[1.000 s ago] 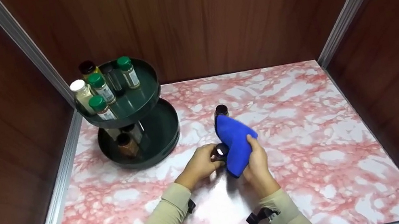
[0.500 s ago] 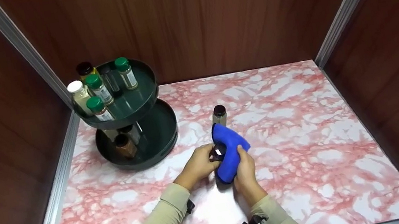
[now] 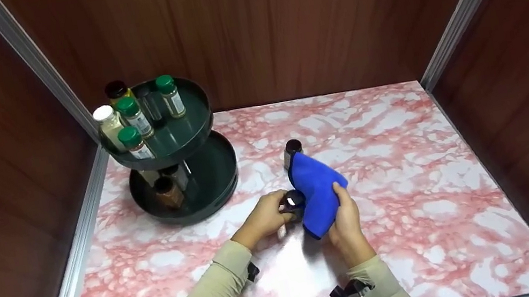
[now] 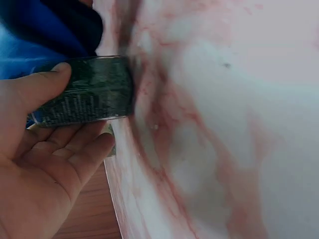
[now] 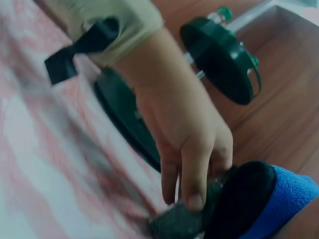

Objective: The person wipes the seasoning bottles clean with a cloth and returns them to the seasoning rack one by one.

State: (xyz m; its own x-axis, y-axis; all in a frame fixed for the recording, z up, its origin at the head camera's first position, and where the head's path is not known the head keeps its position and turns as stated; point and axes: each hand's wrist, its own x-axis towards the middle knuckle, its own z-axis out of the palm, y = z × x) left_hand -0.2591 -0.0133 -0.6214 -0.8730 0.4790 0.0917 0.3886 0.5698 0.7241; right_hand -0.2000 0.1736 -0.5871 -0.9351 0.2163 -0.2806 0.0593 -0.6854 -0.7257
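My left hand (image 3: 263,219) grips a spice jar (image 3: 294,200) with a dark cap, its thumb on one side and fingers on the other. In the left wrist view the jar (image 4: 94,92) has dark green contents and fine print on its side, and it stands upright on the tabletop. A folded blue cloth (image 3: 318,188) with a black edge is in my right hand (image 3: 347,223), the thumb on its top. The cloth lies right against the jar's cap. Most of the right hand's fingers are hidden beneath the cloth.
Just behind the cloth stands another dark-capped jar (image 3: 293,148), partly covered by it. At the left, a two-tier dark green turntable (image 3: 186,135) bears several spice jars on both tiers. Brown wooden panels (image 3: 276,26) enclose the back and sides of the marbled pink tabletop (image 3: 410,172).
The right hand with the cloth went left around the jar half a second ago, and is now back to the right. The left hand keeps its grip on the jar in nearly the same place.
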